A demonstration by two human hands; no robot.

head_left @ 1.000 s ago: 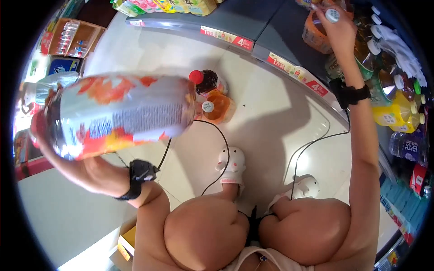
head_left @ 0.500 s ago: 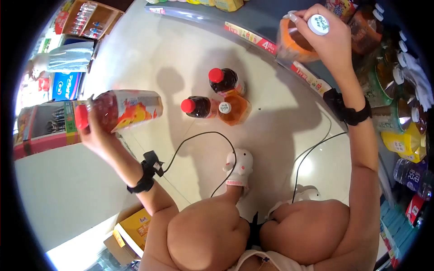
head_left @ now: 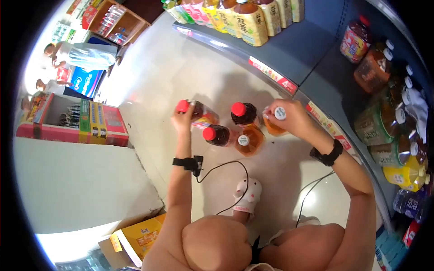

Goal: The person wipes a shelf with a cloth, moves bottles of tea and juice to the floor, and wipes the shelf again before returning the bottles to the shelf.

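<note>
My left hand (head_left: 182, 118) is closed round the neck of a dark red bottle with a red cap (head_left: 204, 116), beside the group on the floor (head_left: 158, 86). Two dark bottles with red caps, one at the back (head_left: 246, 116) and one in front (head_left: 222, 136), stand close together with an orange-brown bottle with a white cap (head_left: 249, 142). At the right of them, my right hand (head_left: 289, 118) grips the top of another orange-brown bottle (head_left: 274, 128), its white cap showing between the fingers. Black bands with cables are on both wrists.
A dark shelf (head_left: 312, 49) curves along the right, with several bottles (head_left: 375, 67) on it and a row of yellow-labelled drinks (head_left: 251, 25) at its far end. A pink display box (head_left: 113, 126) and a yellow carton (head_left: 144, 232) are at left. People (head_left: 81, 56) are in the background.
The left-hand bottle has moved right, beside the floor group. My right hand has brought its bottle from the shelf edge down next to the group. The view has shifted, showing more shelf.
</note>
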